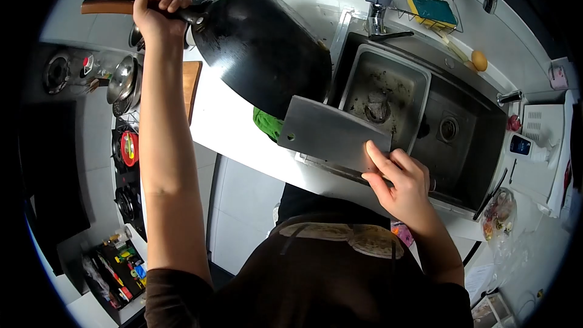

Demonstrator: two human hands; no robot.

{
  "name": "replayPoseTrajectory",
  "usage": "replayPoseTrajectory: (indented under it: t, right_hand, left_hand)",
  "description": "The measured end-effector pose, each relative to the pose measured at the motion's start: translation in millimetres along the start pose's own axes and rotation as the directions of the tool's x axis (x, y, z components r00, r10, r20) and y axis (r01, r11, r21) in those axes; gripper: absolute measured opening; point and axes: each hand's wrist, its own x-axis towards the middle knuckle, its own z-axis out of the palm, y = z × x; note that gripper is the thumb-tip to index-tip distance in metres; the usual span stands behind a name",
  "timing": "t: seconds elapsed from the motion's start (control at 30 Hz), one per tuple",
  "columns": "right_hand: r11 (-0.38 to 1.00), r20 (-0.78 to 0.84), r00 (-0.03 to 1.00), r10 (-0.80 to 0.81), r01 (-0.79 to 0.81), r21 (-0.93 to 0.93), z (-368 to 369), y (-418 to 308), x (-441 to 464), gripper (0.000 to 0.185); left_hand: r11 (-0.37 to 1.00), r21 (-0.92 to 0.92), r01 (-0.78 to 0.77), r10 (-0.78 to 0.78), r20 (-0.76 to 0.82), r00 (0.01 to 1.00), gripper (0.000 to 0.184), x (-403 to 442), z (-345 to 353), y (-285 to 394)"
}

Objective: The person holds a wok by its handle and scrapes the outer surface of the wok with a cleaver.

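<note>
My left hand (161,13) is wrapped round the handle of a black wok (264,48), which is tilted over the white counter, its dark outside facing up. In my right hand (401,179) is a cleaver (331,133), its broad grey blade held between thumb and fingers near the front edge of the sink. The far left corner of the blade overlaps the wok's lower rim; whether they touch I cannot tell. A green cloth (267,123) shows below the wok. Left of the blade's far side, part of the wok's rim is hidden.
A metal basin (419,79) with dark scraps sits in the double sink (467,146). Behind it are the faucet (376,15), a sponge (432,11) on a wire rack and an egg (479,60). A wooden board (192,85) lies left; a stove (127,173) stands beyond.
</note>
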Motion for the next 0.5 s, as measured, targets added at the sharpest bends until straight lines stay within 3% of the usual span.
replayPoseTrajectory:
  t: [0.13,0.5]
  right_hand:
    - [0.998,-0.019,0.998,-0.055,0.054,-0.042,-2.4,1.5,3.4,0.051]
    - [0.993,-0.031,0.996,-0.085,0.082,-0.088,-1.7,1.5,6.2,0.053]
  left_hand:
    - [1.0,-0.013,0.024,-0.023,0.063,0.998,0.018,5.0,-4.1,0.7]
    - [0.999,-0.029,0.039,-0.038,0.046,0.998,0.017,8.3,-6.1,0.4]
